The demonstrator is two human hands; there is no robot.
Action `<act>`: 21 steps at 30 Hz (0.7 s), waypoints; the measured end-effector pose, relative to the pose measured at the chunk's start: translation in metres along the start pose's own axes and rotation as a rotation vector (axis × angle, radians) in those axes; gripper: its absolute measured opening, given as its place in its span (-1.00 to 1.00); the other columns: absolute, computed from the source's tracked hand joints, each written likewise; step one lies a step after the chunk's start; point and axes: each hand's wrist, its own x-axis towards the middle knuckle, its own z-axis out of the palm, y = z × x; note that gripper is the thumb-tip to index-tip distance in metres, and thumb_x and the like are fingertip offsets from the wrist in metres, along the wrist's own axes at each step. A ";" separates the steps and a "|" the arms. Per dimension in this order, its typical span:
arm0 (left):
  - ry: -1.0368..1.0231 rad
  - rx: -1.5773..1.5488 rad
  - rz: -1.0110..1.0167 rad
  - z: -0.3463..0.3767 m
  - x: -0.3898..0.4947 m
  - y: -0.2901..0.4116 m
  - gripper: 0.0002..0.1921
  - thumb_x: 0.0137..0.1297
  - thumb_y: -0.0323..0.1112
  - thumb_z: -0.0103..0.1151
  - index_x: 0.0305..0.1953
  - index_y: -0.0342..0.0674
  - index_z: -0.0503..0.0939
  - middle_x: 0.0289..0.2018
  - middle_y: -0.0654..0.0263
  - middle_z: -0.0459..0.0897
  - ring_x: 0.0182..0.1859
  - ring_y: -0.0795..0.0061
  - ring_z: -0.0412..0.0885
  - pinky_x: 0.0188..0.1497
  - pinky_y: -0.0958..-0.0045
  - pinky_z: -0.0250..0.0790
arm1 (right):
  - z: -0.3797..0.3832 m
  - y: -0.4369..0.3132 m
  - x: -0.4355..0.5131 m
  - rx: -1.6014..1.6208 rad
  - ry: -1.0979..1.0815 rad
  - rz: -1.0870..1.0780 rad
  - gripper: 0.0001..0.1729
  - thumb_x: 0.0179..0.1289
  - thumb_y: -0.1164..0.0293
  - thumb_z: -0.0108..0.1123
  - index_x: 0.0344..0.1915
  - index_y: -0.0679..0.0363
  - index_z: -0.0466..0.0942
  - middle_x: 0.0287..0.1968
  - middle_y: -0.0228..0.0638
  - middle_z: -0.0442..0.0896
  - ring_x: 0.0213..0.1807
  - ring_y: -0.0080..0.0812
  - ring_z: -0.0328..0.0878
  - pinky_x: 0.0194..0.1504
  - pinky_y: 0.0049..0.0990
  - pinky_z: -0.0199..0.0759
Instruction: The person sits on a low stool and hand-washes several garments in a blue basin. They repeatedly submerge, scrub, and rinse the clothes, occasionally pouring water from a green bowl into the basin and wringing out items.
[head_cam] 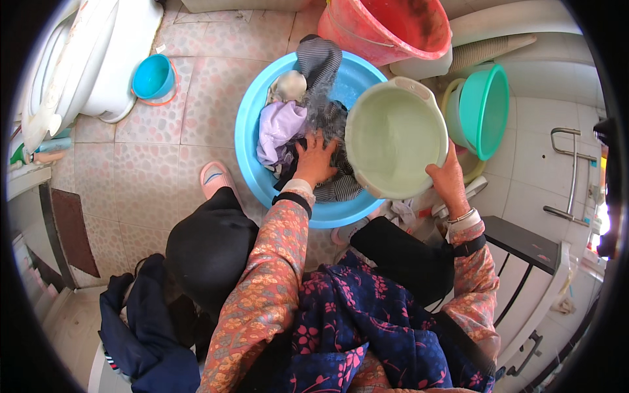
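Note:
My right hand grips the rim of a pale green plastic basin, tilted over the right side of a large light blue washtub. Water runs among the clothes in the tub. With fingers spread, my left hand rests on dark striped cloth. Beside it lie a lilac garment and a cream piece of cloth. A grey striped garment hangs over the tub's far rim. The tilted basin hides part of the tub's right side.
A red bucket stands behind the tub. Turquoise and white basins are stacked at the right. A small blue bucket sits near the white toilet. Dark clothing lies at the lower left; a small dark-topped stand is at the right.

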 end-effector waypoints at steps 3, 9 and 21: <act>-0.030 -0.014 -0.015 -0.001 0.003 0.001 -0.02 0.08 0.05 0.49 0.55 0.19 0.24 0.62 -0.10 -0.07 0.65 -0.28 -0.27 0.46 -0.60 -0.17 | 0.000 -0.015 0.000 -0.150 0.019 -0.038 -0.05 0.13 0.62 0.10 0.57 0.08 0.14 0.14 0.20 0.63 0.06 0.23 0.67 0.14 -0.09 0.54; -0.021 0.043 -0.043 -0.006 0.002 0.012 -0.08 0.09 0.08 0.40 0.52 0.15 0.30 0.60 -0.12 -0.03 0.64 -0.30 -0.22 0.44 -0.65 -0.22 | 0.002 -0.034 -0.009 -0.447 0.193 -0.567 -0.01 0.13 0.70 0.09 0.60 0.03 0.14 0.33 0.27 0.45 0.00 0.22 0.69 -0.04 -0.17 0.65; 0.209 0.382 0.663 0.084 -0.073 0.079 -0.42 0.23 -0.08 0.16 0.21 -0.32 0.57 0.31 -0.16 0.46 0.53 -0.15 0.19 0.45 -0.64 -0.25 | -0.053 0.003 -0.023 0.188 0.482 0.035 -0.17 0.13 0.53 0.18 0.46 0.30 0.25 0.18 0.08 0.63 0.17 -0.01 0.63 0.13 -0.20 0.54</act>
